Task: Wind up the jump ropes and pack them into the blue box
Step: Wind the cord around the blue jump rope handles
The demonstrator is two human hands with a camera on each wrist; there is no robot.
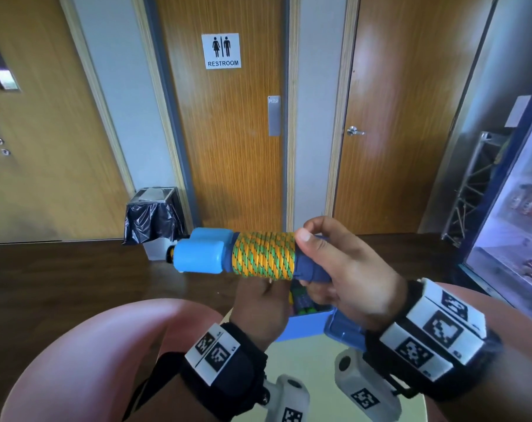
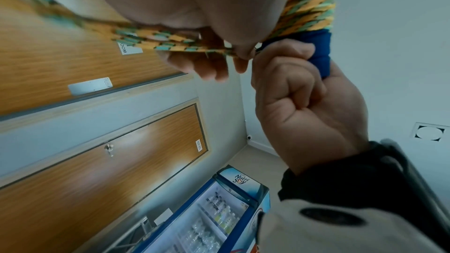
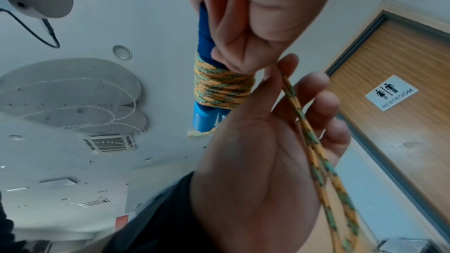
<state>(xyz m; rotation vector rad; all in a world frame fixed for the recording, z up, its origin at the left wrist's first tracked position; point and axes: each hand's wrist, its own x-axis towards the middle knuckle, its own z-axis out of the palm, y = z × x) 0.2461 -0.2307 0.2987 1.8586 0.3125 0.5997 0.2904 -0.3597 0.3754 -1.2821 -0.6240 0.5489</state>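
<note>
Two jump-rope handles (image 1: 197, 254), with light blue ends and dark blue grips, lie side by side and level in front of me. Orange-and-green rope (image 1: 263, 255) is wound tightly round their middle. My right hand (image 1: 328, 269) grips the dark blue ends, thumb on top at the edge of the coil. Under the handles, my left hand (image 1: 258, 303) pinches a doubled free strand of rope (image 3: 314, 145) that runs across its palm (image 3: 268, 151). The blue box (image 1: 304, 325) sits open on the table below my hands, with coloured ropes (image 1: 301, 303) inside.
The box stands on a pale round table (image 1: 304, 360) between my pink-clad knees (image 1: 76, 360). Ahead are wooden doors, one marked restroom (image 1: 222, 51), and a bin with a black bag (image 1: 153, 217). A drinks fridge (image 1: 517, 223) and a metal truss (image 1: 478, 184) stand at the right.
</note>
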